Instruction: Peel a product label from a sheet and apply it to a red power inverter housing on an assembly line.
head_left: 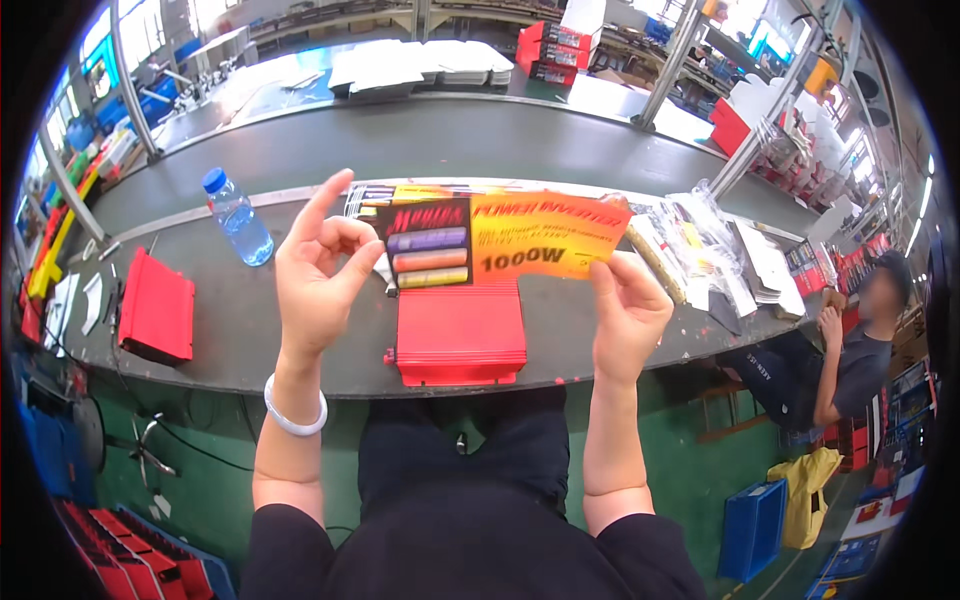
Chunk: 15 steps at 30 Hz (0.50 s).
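A yellow, orange and black printed label [540,238] is stretched out sideways between my hands. My right hand [632,310] pinches its lower right end between thumb and fingers. At its left edge, my left hand [322,270] has thumb and forefinger closed together, with another finger raised. Below the label, a red metal box-shaped power inverter [460,335] lies on the dark workbench [270,350], close to the front edge. More printed sheets [420,192] lie behind the label, partly hidden by it.
A second red inverter [158,305] and a water bottle [240,220] stand to the left. Crumpled clear plastic [700,250] and white cartons [768,265] lie at the right. Beyond runs a dark conveyor belt [400,145]. Another person [850,345] sits at the right.
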### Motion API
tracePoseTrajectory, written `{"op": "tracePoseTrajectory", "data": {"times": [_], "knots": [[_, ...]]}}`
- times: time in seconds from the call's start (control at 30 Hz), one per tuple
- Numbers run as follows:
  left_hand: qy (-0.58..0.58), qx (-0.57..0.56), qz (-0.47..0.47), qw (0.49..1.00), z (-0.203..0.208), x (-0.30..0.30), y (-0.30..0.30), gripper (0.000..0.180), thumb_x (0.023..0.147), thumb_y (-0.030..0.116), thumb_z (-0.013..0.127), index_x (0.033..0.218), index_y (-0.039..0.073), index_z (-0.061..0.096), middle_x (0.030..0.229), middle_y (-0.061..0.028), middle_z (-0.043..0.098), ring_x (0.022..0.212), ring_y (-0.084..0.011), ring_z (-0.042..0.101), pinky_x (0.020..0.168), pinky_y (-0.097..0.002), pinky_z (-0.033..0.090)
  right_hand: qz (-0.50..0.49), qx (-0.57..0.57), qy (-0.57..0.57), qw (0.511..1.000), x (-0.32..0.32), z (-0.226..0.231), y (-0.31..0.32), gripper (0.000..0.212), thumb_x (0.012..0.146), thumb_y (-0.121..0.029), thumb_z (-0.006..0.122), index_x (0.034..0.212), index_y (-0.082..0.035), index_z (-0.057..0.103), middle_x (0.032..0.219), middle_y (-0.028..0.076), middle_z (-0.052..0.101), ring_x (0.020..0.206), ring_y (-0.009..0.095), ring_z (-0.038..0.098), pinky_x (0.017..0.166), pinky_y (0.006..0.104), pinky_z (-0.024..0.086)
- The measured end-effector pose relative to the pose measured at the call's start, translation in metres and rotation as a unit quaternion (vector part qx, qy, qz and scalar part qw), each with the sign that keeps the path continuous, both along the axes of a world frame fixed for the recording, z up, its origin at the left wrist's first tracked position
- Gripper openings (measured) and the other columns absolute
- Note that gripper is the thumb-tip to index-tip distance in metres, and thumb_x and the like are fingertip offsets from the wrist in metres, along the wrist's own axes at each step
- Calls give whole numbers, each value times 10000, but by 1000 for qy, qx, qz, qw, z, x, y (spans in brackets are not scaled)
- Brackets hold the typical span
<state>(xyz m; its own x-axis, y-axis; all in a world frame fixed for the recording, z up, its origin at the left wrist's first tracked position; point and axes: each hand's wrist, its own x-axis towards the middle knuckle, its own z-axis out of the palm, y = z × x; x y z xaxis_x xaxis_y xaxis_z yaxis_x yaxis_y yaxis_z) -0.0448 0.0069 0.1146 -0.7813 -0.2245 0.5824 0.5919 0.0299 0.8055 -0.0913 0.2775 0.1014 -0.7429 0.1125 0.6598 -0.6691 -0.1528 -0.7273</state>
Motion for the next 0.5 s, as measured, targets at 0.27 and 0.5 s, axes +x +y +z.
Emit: {"op": "tracePoseTrajectory", "data": {"times": [0.27, 0.5], "knots": [[-56, 139, -196, 969, -21, 7, 41, 916, 881, 762, 363, 1398, 9, 423, 1275, -66, 504, 1192, -185, 463, 1003, -354, 351, -76, 86, -32, 993, 11, 8, 16, 54, 827, 58, 659, 878, 54, 679, 798, 35, 662, 754, 86, 586, 737, 219, 454], [-88, 131, -204, 966, -62, 11, 118, 1148, 566, 433, 920, 1446, 146, 241, 1346, -49, 354, 1294, -215, 360, 1052, -408, 320, -266, 308, 132, 904, 5, 41, 22, 40, 764, -56, 708, 775, -67, 671, 679, 14, 649, 630, 155, 617, 790, 319, 387]]}}
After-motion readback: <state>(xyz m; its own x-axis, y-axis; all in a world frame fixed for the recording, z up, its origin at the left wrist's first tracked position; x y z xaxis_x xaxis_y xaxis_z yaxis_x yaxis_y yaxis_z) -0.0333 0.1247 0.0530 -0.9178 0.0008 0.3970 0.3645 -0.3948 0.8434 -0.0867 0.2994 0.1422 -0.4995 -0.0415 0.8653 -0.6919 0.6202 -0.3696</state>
